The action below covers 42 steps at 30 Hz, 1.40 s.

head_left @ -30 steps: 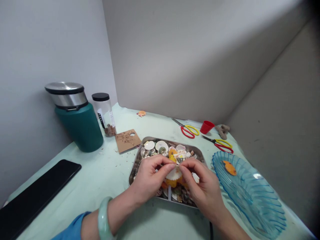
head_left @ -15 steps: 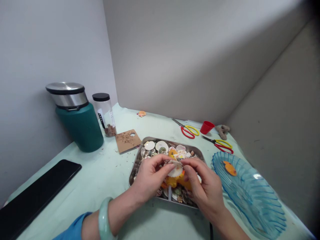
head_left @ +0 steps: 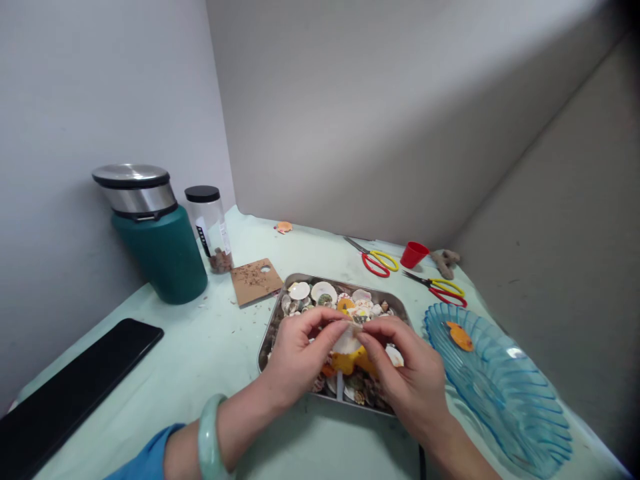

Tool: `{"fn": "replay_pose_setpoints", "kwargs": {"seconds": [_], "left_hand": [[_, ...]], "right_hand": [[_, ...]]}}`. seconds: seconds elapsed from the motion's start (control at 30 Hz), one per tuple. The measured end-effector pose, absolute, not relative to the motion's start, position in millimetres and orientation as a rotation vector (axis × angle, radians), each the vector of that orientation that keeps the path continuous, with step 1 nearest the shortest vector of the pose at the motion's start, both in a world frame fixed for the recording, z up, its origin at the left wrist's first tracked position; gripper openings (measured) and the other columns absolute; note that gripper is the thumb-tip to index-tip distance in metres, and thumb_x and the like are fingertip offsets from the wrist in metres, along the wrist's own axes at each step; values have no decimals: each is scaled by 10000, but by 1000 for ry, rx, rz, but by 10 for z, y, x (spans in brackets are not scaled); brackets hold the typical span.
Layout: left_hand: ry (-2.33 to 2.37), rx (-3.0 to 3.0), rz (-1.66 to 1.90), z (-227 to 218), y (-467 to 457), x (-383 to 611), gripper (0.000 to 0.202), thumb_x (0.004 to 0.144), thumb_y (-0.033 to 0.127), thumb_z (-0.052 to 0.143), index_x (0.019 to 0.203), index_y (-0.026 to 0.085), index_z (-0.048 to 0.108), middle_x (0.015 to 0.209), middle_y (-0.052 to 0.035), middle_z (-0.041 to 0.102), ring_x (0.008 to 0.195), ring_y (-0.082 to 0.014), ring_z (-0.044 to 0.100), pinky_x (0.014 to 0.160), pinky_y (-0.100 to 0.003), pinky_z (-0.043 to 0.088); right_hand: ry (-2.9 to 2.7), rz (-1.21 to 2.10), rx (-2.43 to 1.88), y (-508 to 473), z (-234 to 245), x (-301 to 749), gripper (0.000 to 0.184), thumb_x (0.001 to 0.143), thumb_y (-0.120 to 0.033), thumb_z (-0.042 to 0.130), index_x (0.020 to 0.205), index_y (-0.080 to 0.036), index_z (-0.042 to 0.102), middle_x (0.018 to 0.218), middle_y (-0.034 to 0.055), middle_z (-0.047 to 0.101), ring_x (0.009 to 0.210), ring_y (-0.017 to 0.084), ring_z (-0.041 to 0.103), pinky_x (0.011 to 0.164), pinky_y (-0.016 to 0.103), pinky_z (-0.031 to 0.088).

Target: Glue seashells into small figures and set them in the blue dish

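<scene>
**Pale fan-shaped shell [head_left: 347,343], held between two bare hands**

We found the shell above the grey metal tray [head_left: 370,409], its body toward six o'clock from the fingertips, with no clear long axis. Neither hand stood nearer: the left hand [head_left: 300,347] pinched its far edge from nine o'clock, the right hand [head_left: 407,360] from three, thumb and forefinger closed on each; whether a tiny piece lay there too, we could not tell.

We also listed: mixed shells [head_left: 324,291], smooth and ridged, white to mottled; one glossy yellow piece [head_left: 349,363]; one translucent blue ribbed dish [head_left: 530,393], past three o'clock; one flat brown square board [head_left: 249,288], crumb-strewn, at ten.
</scene>
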<state>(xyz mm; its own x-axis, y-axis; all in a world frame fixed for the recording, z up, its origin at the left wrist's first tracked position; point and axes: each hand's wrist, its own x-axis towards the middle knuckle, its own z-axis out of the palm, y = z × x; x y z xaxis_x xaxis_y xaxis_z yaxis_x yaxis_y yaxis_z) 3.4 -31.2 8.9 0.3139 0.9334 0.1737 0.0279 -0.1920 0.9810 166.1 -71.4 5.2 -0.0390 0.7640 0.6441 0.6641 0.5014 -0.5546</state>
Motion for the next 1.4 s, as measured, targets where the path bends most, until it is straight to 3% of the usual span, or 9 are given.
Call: {"fn": "replay_pose_setpoints", "kwargs": {"seconds": [0.2, 0.4, 0.63, 1.0, 1.4], "left_hand": [[919, 1438, 1077, 78, -296, 39, 262, 832, 400, 582, 830, 148, 655, 719, -18, 648, 630, -111, 556, 567, -191, 444], [857, 1358, 941, 67, -300, 48, 285, 819, 423, 589, 946, 173, 638, 704, -2, 622, 571, -109, 553, 521, -207, 480], [830, 1497, 951, 81, -312, 56, 227, 785, 300, 635, 966, 163, 655, 843, -36, 661, 690, -121, 572, 620, -211, 480], [867, 1392, 890, 63, -305, 47, 271, 819, 385, 593, 957, 159, 649, 660, 17, 565, 486, -64, 455, 450, -169, 388], [878, 1423, 959, 36, -301, 43, 222, 788, 355, 630, 846, 147, 680, 733, -22, 643, 636, -107, 542, 562, -186, 446]], "right_hand": [[-1712, 109, -1225, -728, 30, 1674, 108, 866, -167, 580, 957, -225, 571, 834, 0, 631, 690, 127, 593, 635, 237, 476], [-1717, 110, -1179, -724, 50, 1670, 121, 870, -117, 546, 924, -218, 583, 866, 16, 636, 803, 150, 613, 729, 262, 479], [-1727, 140, -1183, -713, 47, 1660, 142, 879, -115, 540, 966, -214, 592, 896, 21, 635, 809, 138, 601, 708, 249, 475], [-1750, 198, -1185, -714, 41, 1669, 85, 876, -124, 559, 877, -206, 578, 829, 1, 611, 738, 119, 570, 672, 236, 445], [-1709, 209, -1142, -733, 41, 1663, 102, 866, -118, 567, 833, -214, 564, 787, -7, 606, 722, 128, 575, 695, 258, 442]]}}
